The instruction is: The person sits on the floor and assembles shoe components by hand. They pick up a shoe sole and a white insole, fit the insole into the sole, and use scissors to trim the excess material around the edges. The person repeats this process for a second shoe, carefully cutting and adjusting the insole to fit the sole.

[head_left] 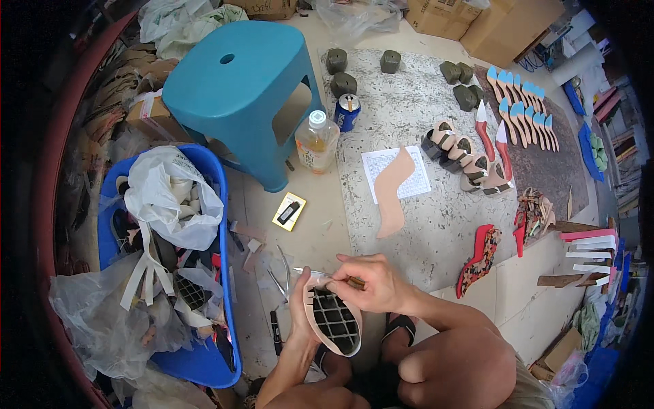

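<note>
Head view: latticed piece (334,320) sits in left grip (300,315) (fingers probably beneath).

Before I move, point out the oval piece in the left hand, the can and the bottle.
Oval piece (334,322): head view, on its dark gridded middle.
Can (346,117): head view, on its blue side.
Bottle (317,146): head view, on the middle of its body.

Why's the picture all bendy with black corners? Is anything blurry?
Head view: the fisheye lens bends straight things, like the red edge, and leaves black corners; head view: the gridded piece looks fairly sharp, but clutter by the right rim looks softer.
</note>
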Available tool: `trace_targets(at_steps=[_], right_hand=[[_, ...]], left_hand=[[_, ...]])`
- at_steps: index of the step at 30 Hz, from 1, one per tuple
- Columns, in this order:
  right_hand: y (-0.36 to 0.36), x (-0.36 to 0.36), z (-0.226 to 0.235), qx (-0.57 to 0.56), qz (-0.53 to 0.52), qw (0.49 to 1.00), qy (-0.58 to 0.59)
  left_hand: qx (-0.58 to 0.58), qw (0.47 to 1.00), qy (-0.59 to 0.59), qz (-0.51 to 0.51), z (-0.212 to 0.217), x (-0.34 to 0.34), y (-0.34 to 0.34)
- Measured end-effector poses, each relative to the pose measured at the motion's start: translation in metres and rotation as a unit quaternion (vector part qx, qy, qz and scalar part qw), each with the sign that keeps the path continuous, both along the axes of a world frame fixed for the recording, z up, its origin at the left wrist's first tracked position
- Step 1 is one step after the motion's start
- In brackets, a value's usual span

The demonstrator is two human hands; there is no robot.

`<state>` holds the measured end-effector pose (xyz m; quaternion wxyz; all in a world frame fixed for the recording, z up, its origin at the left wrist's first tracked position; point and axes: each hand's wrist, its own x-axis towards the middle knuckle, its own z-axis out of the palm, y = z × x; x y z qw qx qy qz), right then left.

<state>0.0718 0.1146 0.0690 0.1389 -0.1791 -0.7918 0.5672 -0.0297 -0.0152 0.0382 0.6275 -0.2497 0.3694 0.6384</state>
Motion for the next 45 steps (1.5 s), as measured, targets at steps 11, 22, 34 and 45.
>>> trace_targets(at_steps=[11,22,34,45], right_hand=[[-0.005,-0.005,-0.005,-0.022,-0.022,0.998,0.061],[-0.007,-0.009,0.008,-0.217,-0.092,0.971,0.026],[-0.005,-0.005,0.004,-0.027,-0.025,0.998,-0.059],[-0.022,-0.008,-0.013,-0.436,0.025,0.892,-0.116]], left_hand=[[0.023,0.999,-0.037,0.021,-0.001,-0.005,-0.001],[0.021,0.999,-0.029,0.027,0.002,-0.006,0.001],[-0.006,0.998,-0.033,0.058,-0.005,0.0,0.0],[-0.051,0.984,0.079,0.153,-0.008,-0.014,-0.017]])
